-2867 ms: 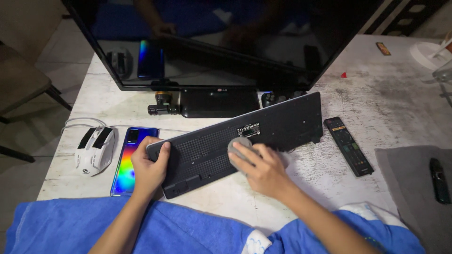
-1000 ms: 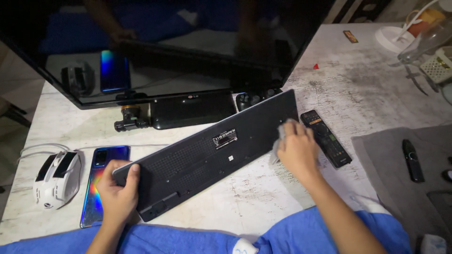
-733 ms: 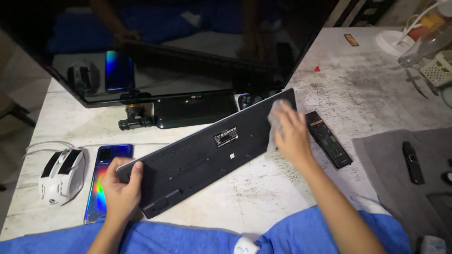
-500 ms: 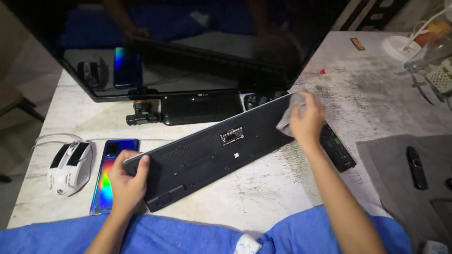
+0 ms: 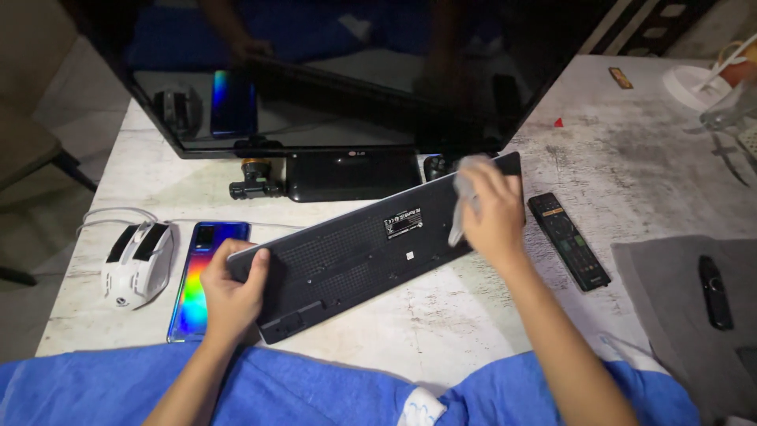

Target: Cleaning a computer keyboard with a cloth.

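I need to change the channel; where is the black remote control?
The black remote control lies on the white table, just right of the right hand and the upturned black keyboard.

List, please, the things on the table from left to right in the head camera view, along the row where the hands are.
White mouse → iridescent phone → left hand → black keyboard, underside up → right hand with grey cloth → long remote → grey mat → small black remote.

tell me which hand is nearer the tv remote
Right. The right hand presses a grey cloth on the keyboard's far end, just beside the tv remote. The left hand grips the keyboard's opposite end, by the phone.
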